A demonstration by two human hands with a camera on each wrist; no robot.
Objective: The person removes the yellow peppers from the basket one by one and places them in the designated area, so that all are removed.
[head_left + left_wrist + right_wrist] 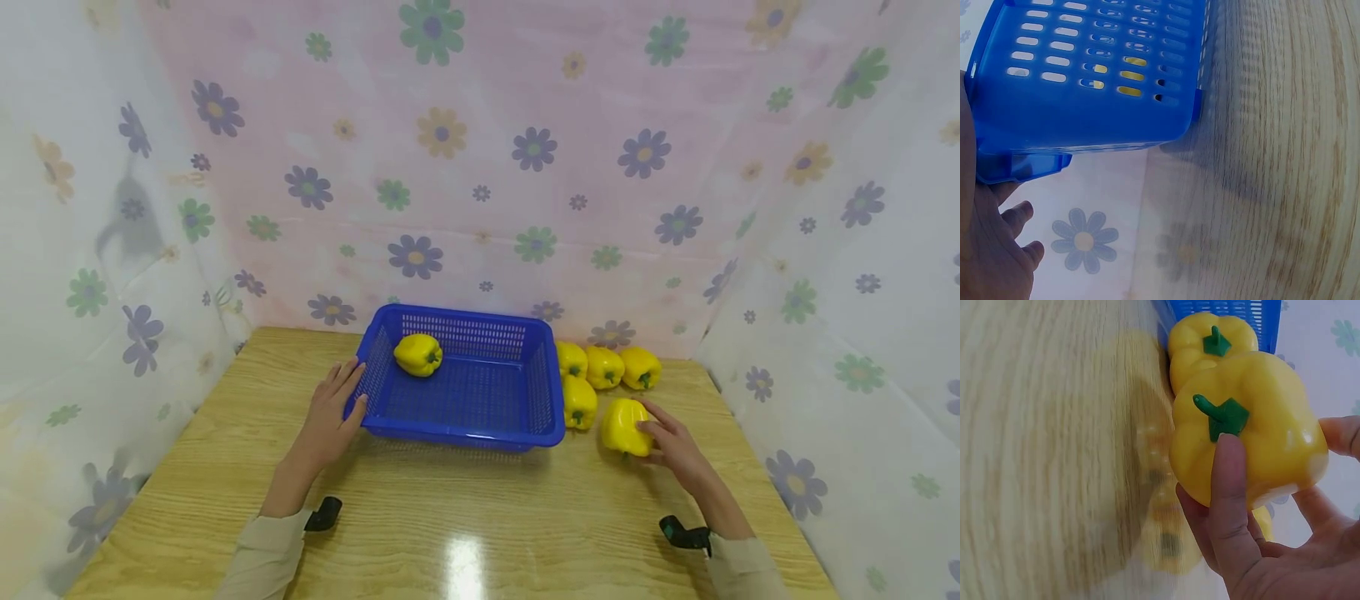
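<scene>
My right hand (671,442) holds a yellow bell pepper (624,427) by its right side. In the right wrist view, fingers and thumb lie round this pepper (1254,431), one fingertip beside its green stem. A blue plastic basket (465,435) with slotted walls stands in the middle of the table. Another yellow pepper (418,355) lies inside it, at the left. At the basket's left end, my left hand (330,417) rests on the rim with fingers spread. The left wrist view has that hand (991,244) at the corner of the basket (1085,119), fingers loosely bent.
Several more yellow peppers (604,367) lie close together along the basket's right side, towards the back. The wood-grain table (420,533) ends at flower-print sheets (480,167) at the back and both sides.
</scene>
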